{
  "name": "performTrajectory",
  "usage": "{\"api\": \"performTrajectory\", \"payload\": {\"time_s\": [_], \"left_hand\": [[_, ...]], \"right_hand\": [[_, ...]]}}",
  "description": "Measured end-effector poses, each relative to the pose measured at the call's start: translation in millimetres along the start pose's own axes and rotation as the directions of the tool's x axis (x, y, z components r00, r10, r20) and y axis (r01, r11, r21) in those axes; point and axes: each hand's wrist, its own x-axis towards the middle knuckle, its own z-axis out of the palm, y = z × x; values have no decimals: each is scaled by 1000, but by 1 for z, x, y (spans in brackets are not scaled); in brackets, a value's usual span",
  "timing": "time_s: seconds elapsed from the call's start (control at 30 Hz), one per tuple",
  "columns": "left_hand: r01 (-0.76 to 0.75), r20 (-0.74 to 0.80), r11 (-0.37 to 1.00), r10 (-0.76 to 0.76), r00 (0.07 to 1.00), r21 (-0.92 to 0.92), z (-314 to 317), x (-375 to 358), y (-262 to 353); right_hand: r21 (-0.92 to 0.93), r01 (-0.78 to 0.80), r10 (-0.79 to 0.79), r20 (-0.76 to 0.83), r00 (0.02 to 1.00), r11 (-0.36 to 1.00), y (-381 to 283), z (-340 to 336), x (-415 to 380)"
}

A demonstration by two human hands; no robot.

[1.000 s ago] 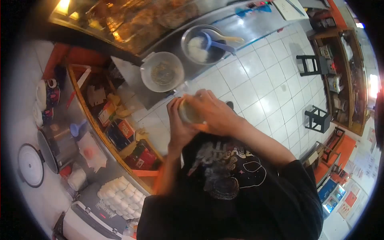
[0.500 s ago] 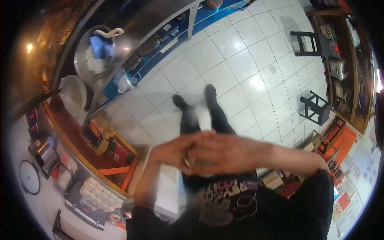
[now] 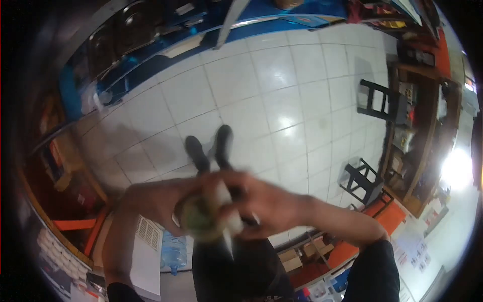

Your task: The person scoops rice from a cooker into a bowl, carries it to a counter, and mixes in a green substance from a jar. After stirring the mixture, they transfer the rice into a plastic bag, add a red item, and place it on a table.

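In front of my body, my left hand point(image 3: 163, 204) is closed around a round, greenish cup-like container point(image 3: 197, 217), seen end-on and blurred. My right hand point(image 3: 269, 206) comes in from the right with curled fingers against the container's side. Between those fingers shows a whitish strip point(image 3: 229, 209), smeared by motion. Its exact kind, and whether it belongs to the container, I cannot make out. Parts of the left fingers are hidden behind the container.
White floor tiles point(image 3: 256, 110) spread around my shoes. A blue shelf point(image 3: 136, 78) runs along the far left. Two black stools point(image 3: 380, 103) stand at right beside a wooden shelf point(image 3: 420, 146). Low at left are a large water bottle point(image 3: 174, 251) and egg trays point(image 3: 60, 254).
The hands were overlapping at the belly; now they are apart around the round container, which shows plainly. The view has turned, and the metal bowl at left has left it.
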Motion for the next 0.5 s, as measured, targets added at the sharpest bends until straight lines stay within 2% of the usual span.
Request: {"api": "performTrajectory", "payload": {"time_s": [0.03, 0.07, 0.13, 0.17, 0.2, 0.23, 0.27, 0.33, 0.37, 0.4, 0.5], "left_hand": [[-104, -183, 959, 155, 971, 263, -3, -5, 3], [-83, -227, 962, 145, 963, 259, -5, -11, 3], [-256, -207, 935, 308, 928, 247, -7, -21, -5], [-236, -265, 941, 299, 917, 244, -8, -25, -13], [-330, -242, 901, 400, 884, 282, -8, -28, -25], [-426, -198, 847, 499, 843, 320, -8, -30, -34], [-425, -226, 846, 504, 833, 321, -6, -28, -41], [-572, -154, 753, 639, 754, 324, -2, -27, -53], [-525, -172, 805, 579, 797, 278, 0, -34, -61], [-532, -184, 801, 587, 789, 275, 3, -37, -69], [-632, -259, 739, 674, 692, 234, 10, -46, -101]], "right_hand": [[128, -30, 47, -131, 990, 991, 12, -6, 3], [269, -41, 110, -247, 963, 962, 21, -13, 2], [468, -81, 216, -242, 946, 880, 37, -23, 7], [528, -110, 244, -192, 951, 842, 42, -29, 8], [579, -146, 273, -138, 952, 802, 44, -31, 10], [695, -152, 282, -76, 956, 702, 44, -30, 18], [699, -160, 269, -49, 962, 698, 49, -29, 23], [544, -266, 248, 107, 963, 796, 55, -27, 32], [570, -330, 300, 150, 942, 752, 52, -21, 40], [566, -340, 300, 166, 939, 751, 52, -17, 47], [502, -441, 321, 310, 895, 744, 52, -8, 71]]}}
